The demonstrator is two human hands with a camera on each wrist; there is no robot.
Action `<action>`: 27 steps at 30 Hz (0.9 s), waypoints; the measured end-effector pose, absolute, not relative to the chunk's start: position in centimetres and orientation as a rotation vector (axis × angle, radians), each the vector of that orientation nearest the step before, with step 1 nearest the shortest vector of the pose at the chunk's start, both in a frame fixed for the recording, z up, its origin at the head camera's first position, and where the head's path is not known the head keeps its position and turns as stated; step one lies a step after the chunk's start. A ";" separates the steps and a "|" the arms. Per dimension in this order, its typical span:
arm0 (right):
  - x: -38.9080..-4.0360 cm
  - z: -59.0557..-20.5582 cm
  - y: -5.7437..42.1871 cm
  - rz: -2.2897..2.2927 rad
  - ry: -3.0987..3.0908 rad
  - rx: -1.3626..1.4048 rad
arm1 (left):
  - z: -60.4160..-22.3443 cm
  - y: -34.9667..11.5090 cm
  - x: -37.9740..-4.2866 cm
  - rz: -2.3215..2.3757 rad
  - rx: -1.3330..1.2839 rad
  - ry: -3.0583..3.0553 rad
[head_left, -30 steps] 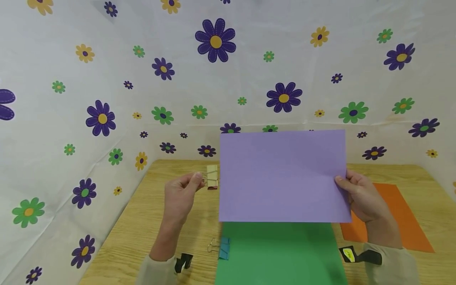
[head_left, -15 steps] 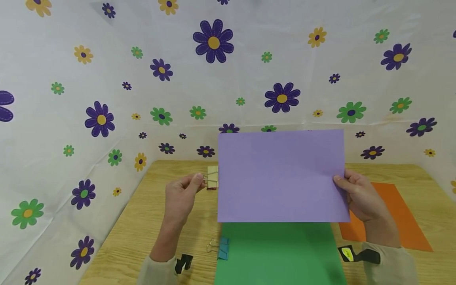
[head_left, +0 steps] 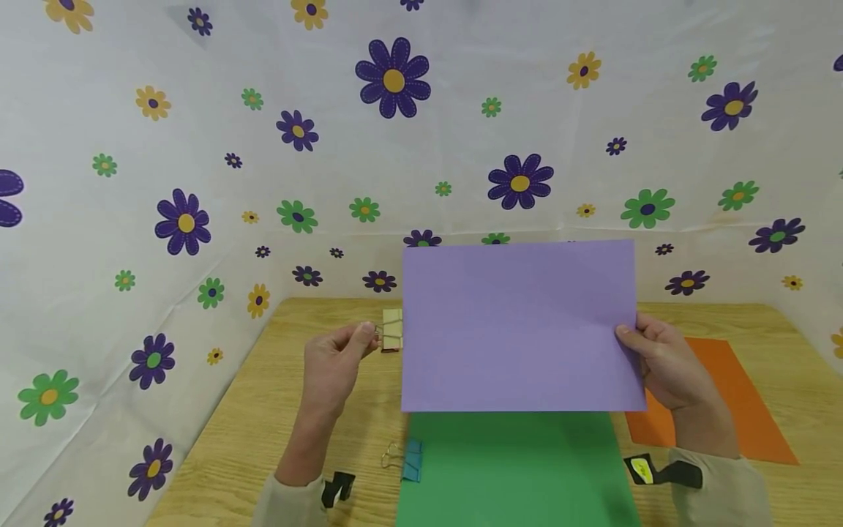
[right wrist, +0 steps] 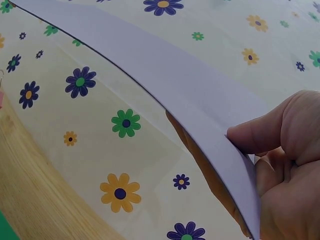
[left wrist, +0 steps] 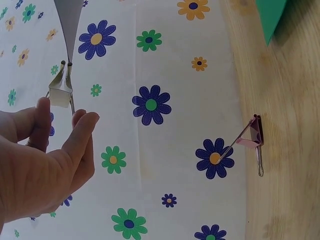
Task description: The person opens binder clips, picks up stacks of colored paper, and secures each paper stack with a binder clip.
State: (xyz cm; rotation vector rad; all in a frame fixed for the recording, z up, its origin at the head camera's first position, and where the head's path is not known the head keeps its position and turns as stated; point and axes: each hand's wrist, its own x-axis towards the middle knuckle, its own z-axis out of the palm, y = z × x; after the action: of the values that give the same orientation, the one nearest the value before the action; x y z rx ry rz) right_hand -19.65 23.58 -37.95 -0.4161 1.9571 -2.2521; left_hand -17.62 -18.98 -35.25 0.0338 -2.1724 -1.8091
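In the head view a purple sheet of paper (head_left: 520, 329) is held up above the table. My right hand (head_left: 672, 362) grips its right edge, thumb on the near face and fingers behind. My left hand (head_left: 336, 362) pinches the wire handles of a pale yellow binder clip (head_left: 392, 327) at the sheet's left edge. From the left wrist view, the clip's lips meet the edge of the sheet; whether both sides straddle it I cannot tell. A pink binder clip (left wrist: 251, 132) stands on the table, mostly hidden in the head view.
A green sheet (head_left: 514, 468) lies under the purple one, with a blue binder clip (head_left: 412, 461) at its left edge. An orange sheet (head_left: 731, 402) lies to the right on the wooden table (head_left: 263, 410). A flowered cloth (head_left: 454, 132) hangs behind and at the sides.
The view shifts slightly. Both hands, the purple sheet and the yellow binder clip keep nearly the same places, with the clip staying at the sheet's left edge.
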 end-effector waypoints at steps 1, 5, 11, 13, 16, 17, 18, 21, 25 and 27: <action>-19.6 -37.9 23.6 -2.254 1.955 -0.413 | -35.3 -19.0 -17.6 -1.815 0.031 -2.168; -19.6 -38.0 23.6 -2.254 1.953 -0.405 | -35.3 -19.1 -17.7 -1.838 0.020 -2.153; -19.6 -38.0 23.6 -2.258 1.950 -0.407 | -35.4 -19.1 -17.8 -1.842 0.012 -2.154; -19.6 -38.0 23.6 -2.259 1.946 -0.404 | -35.4 -19.1 -17.8 -1.847 0.009 -2.154; -19.6 -37.9 23.5 -2.247 1.955 -0.401 | -35.4 -19.1 -17.8 -1.852 0.009 -2.156; -19.6 -37.9 23.5 -2.241 1.962 -0.400 | -35.4 -19.1 -17.8 -1.855 0.009 -2.155; -19.6 -37.9 23.4 -2.234 1.967 -0.399 | -35.5 -19.1 -17.8 -1.857 0.010 -2.155; -19.6 -37.9 23.4 -2.221 1.981 -0.392 | -35.4 -19.1 -17.8 -1.867 0.010 -2.154; -19.6 -37.9 23.4 -2.213 1.990 -0.388 | -35.4 -19.0 -17.8 -1.900 -0.010 -2.136; -19.6 -37.9 23.3 -2.208 1.998 -0.384 | -35.4 -19.0 -17.8 -1.913 -0.022 -2.130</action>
State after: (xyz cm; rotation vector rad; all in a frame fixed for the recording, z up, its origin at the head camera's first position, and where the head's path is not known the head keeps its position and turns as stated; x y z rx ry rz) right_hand -19.56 23.34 -37.87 -0.3838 1.9977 -2.2080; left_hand -17.83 -18.96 -35.41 -0.0219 -2.1303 -1.9125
